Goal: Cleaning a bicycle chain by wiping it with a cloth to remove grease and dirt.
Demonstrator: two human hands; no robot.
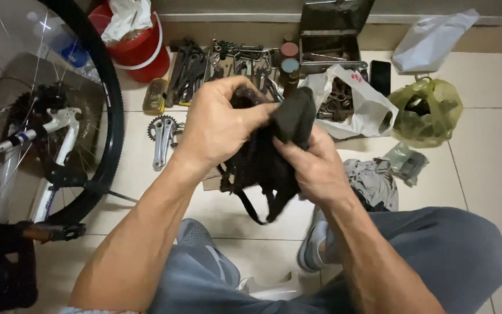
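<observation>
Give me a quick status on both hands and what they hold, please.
Left hand and right hand both gripping black greasy rag around a dark part. Tools on floor beyond; nothing in the way.

The bicycle wheel (97, 116) stands at the left of the floor (489, 163), with the bucket (137, 49) behind it. Wrenches (204, 67) lie along the far wall, the toolbox (329, 38) to their right. Right of these sit two bags (361, 104), and the crankset (162, 136) lies before the wrenches.

Single head-worn view, steeply downward, close over lap and tiled floor (495, 174).
</observation>
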